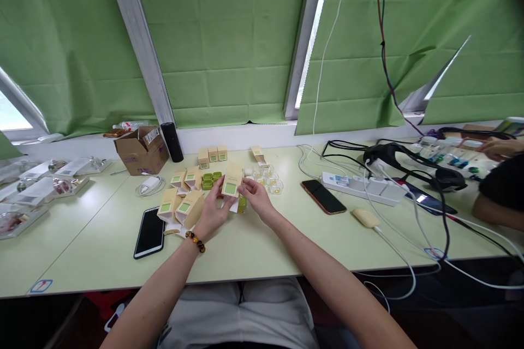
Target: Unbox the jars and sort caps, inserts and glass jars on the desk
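My left hand, with a beaded bracelet at the wrist, is closed around the left side of a small tan cardboard box with a green square on its face. The fingertips of my right hand pinch its lower right edge. A white flap shows under the box, beside a partly hidden green item. Left of my hands lie several like boxes, some with flaps out. Small green jars sit just behind my left hand. Clear round containers with yellow centres are grouped behind my right hand.
Phones lie at left and right. A power strip with tangled cables fills the right side. At the back stand an open carton and a black cylinder. Another person's arm rests at far right.
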